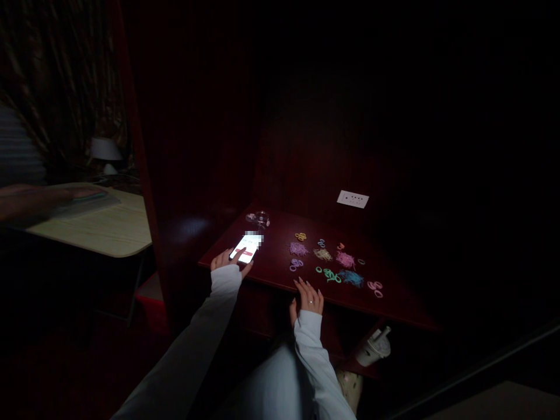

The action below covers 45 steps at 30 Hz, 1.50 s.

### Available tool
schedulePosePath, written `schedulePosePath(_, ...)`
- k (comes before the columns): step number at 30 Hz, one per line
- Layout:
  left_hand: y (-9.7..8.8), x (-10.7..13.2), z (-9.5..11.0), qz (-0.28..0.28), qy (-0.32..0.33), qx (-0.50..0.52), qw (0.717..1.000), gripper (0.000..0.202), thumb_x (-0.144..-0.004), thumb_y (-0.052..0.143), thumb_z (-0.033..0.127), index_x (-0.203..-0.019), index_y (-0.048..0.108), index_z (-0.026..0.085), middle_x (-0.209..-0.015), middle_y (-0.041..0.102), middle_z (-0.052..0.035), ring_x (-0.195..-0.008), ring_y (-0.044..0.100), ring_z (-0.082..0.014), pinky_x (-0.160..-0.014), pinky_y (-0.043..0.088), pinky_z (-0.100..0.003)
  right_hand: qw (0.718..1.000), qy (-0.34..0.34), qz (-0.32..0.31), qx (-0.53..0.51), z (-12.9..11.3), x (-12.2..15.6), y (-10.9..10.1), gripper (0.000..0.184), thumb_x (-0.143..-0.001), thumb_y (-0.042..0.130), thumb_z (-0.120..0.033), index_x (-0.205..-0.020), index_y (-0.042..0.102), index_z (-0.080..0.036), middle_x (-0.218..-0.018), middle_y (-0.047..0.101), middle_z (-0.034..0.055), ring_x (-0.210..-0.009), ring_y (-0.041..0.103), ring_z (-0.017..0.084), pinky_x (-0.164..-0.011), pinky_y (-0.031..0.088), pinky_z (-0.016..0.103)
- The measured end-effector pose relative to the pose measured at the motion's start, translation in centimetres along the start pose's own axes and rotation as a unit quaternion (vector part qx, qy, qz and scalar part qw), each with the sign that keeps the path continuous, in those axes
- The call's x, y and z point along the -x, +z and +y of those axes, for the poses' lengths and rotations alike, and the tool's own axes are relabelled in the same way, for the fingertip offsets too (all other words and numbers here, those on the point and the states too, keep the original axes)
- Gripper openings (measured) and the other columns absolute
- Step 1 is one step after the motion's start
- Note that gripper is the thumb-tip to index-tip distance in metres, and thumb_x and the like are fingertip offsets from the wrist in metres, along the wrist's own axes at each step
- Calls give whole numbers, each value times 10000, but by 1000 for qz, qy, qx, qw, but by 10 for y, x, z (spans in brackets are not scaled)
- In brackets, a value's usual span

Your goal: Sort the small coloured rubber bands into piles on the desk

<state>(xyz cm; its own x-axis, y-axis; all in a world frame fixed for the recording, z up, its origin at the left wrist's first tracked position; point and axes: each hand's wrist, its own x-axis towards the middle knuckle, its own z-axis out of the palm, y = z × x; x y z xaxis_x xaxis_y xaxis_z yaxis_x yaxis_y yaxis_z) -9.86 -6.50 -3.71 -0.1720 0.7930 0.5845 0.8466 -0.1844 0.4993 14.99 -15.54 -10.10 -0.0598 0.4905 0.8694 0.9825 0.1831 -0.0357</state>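
In the dim head view my left hand [230, 261] rests at the near left edge of a dark red desk [394, 306], one finger stretched onto the lit screen of a phone [245, 247] lying flat there. My right hand [307, 297] lies at the desk's front edge with fingers spread, a ring on one finger, holding nothing. Just beyond it are small piles and loose loops of coloured hair ties [336, 262] in purple, yellow, pink, green and blue.
A small clear glass object [259, 219] stands behind the phone. A white socket plate [352, 199] is on the back wall. A lidded cup with a straw [375, 347] sits below the desk. Left, another person's arm [30, 201] lies on a pale table [100, 227].
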Motion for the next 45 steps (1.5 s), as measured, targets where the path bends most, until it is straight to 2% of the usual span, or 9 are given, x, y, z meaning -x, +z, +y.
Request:
schedulePosePath(15,9,0,-7,19,9,1,1000,412,-855,761,393,-1249,779,274,-1351,710,-124,-1280,625,-353,-1117,448,-520,999,-12,4,32,0,1,0,506,-889,449,-109,-1352,637,-187,-1302,734,91,-1209,611,223,-1134,300,413)
schedulePosePath(25,2,0,-2,-15,6,-23,1000,428,-892,730,361,-1309,749,264,-1362,695,-145,-1294,610,-375,-1104,451,-547,999,-6,-11,44,4,7,5,524,-888,466,-127,-1376,638,-214,-1317,731,85,-1196,628,240,-1119,326,430)
schedulePosePath(30,1,1,0,-13,0,-23,1000,417,-888,738,360,-1298,752,283,-1374,694,-127,-1304,607,-354,-1121,440,-521,999,-6,-13,45,5,7,5,521,-894,464,-129,-1376,642,-214,-1310,734,86,-1194,631,240,-1116,332,433)
schedulePosePath(35,0,1,1,-6,2,-10,1000,401,-892,736,342,-1283,762,257,-1368,695,-142,-1299,607,-376,-1115,435,-546,999,-7,-6,37,4,6,5,527,-888,457,-129,-1376,638,-211,-1307,731,86,-1206,619,238,-1121,325,437)
schedulePosePath(40,4,1,-2,-1,8,-2,1000,410,-881,739,343,-1282,753,262,-1361,698,-143,-1290,607,-375,-1099,435,-561,999,-9,8,32,3,6,5,522,-887,451,-112,-1362,646,-208,-1299,735,82,-1198,622,231,-1125,319,433)
schedulePosePath(45,10,1,-8,-7,3,-13,1000,436,-862,752,375,-1290,738,293,-1382,688,-121,-1285,607,-359,-1099,453,-567,999,-5,-11,42,4,6,4,524,-902,449,-135,-1386,630,-219,-1313,728,85,-1198,625,236,-1125,326,437)
